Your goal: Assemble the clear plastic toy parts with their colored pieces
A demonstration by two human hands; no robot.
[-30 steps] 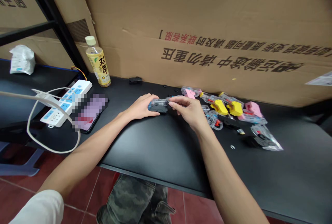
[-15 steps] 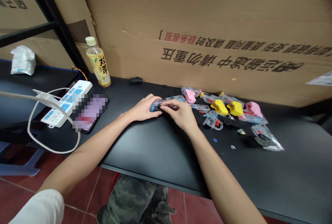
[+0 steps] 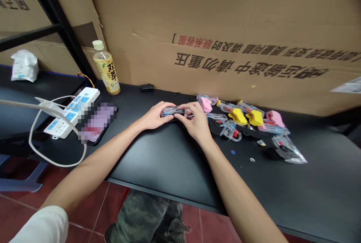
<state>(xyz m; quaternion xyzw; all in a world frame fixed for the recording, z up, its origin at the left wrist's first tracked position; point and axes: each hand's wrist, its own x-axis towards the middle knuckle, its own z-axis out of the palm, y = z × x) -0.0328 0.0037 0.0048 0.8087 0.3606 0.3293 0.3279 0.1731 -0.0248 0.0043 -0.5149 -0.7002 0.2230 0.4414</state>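
Observation:
A small clear plastic piece with dark parts (image 3: pixel 172 112) is between my two hands, just above the black table (image 3: pixel 158 156). My left hand (image 3: pixel 156 116) grips its left end between thumb and fingers. My right hand (image 3: pixel 195 121) pinches the right end, thumb in front and fingers behind. The fingers partly hide the piece. Nearest to my right hand lie a pink part (image 3: pixel 206 104) and a clear plastic piece (image 3: pixel 216 116).
To the right are yellow parts (image 3: pixel 237 116), another pink part (image 3: pixel 275 118) and a clear bag (image 3: pixel 289 150). A bottle (image 3: pixel 107 68), a phone (image 3: pixel 98 123) and a white power strip (image 3: pixel 73 111) with a cable stand left. Cardboard (image 3: pixel 197 10) rises behind.
The fingers of my right hand have shifted from the dark round part on the piece to its right end. The piece is turned slightly in my left hand.

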